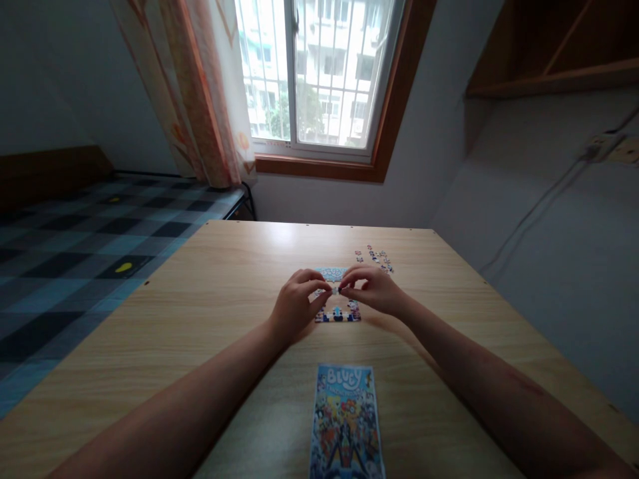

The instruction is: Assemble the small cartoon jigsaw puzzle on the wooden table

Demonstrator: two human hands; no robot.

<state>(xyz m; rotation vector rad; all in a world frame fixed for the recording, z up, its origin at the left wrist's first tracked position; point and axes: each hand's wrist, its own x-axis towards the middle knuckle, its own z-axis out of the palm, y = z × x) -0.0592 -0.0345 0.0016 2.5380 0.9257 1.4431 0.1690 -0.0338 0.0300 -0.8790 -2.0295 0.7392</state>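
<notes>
Dim room, bright window (319,73) backlight.

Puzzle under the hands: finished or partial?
Partial. The puzzle shows only a border strip with gaps, and loose pieces lie apart on the table.

puzzle (337,313) middle hidden behind both hands, loose pieces (378,257) too small, picture card (346,422) cut off below

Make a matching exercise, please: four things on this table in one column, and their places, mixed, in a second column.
Things:
1. puzzle piece
2. reference picture
3. loose pieces
4. partly built puzzle

Places:
A. far right part of the table
B. pinched between left hand and right hand
C. table's near edge
D. flat under both hands

Pairs: 1-B, 2-C, 3-A, 4-D
</notes>
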